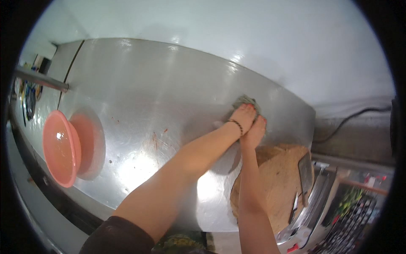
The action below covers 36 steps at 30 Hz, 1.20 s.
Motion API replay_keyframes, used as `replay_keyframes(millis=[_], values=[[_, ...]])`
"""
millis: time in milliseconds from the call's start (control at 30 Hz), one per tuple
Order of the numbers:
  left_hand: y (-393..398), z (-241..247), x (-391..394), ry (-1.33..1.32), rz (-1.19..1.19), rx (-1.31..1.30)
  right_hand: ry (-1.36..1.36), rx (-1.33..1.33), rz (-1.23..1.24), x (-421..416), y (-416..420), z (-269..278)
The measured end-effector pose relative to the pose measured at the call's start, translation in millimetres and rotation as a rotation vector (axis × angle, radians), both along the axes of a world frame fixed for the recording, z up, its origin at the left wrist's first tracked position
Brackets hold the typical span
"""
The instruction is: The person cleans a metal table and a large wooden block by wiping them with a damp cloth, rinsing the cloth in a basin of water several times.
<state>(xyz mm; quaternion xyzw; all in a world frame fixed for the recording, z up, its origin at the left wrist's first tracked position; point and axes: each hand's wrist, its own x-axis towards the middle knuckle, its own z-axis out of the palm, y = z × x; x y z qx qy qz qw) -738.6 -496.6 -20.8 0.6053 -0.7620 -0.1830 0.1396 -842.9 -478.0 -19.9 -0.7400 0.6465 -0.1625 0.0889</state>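
Observation:
Both of my hands press close together on a grey-green cloth that lies bunched on a stainless steel table. My left hand, with a dark braided band at its wrist, is on top of the cloth, its fingers bent over it. Touching it on the right, my right hand also rests on the cloth, most of which the hands hide. Small reddish-brown smears mark the steel left of my forearms.
A pink plastic basin holding liquid stands at the left. Near my right forearm lies a thick round wooden chopping block with a cleaver and a small knife on it. A white wall borders the table's far side.

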Motion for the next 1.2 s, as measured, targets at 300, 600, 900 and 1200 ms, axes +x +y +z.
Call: replay_keyframes(millis=[300, 600, 900, 1200], values=[[-34, 2, 173, -0.131, 0.263, -0.049, -0.091, -0.277, 0.350, 155, -80, -38], [194, 13, 298, -0.233, 0.572, 0.006, -0.201, -0.042, 0.698, 297, 103, -13], [400, 40, 208, -0.168, 0.769, 0.316, -0.208, 0.164, 0.986, 225, 280, 14], [458, 31, 217, -0.139, 1.099, 0.275, -0.053, 0.162, 1.417, 282, 301, 25]])
